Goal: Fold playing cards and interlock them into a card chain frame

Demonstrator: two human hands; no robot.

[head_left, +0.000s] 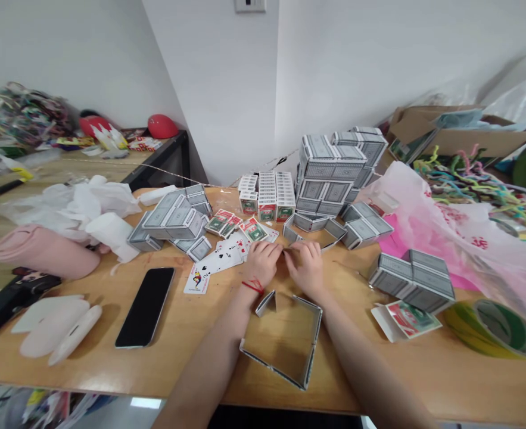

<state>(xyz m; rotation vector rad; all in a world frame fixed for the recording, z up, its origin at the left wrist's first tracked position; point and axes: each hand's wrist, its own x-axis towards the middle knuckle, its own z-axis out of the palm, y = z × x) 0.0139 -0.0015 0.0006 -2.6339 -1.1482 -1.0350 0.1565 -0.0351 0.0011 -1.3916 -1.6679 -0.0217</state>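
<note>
My left hand (263, 262) and my right hand (306, 268) meet at the middle of the table, fingers pinched together. Between the fingertips is a thin piece that looks like a playing card, seen edge-on and mostly hidden. Below the hands, between my forearms, a frame of folded cards (313, 342) stands on edge with a gap in its far side. A small folded card (266, 302) stands by that gap. Loose playing cards (220, 259) lie face up beyond my left wrist. Another standing frame of folded cards (310, 223) is just past my right hand.
Grey card-block stacks stand at the back right (332, 164), left (176, 214) and right (412, 277). Card boxes (267, 193) line the back. A phone (145, 307) and pink case (55, 328) lie left; yellow tape (468, 328) and an opened card box (408, 319) lie right.
</note>
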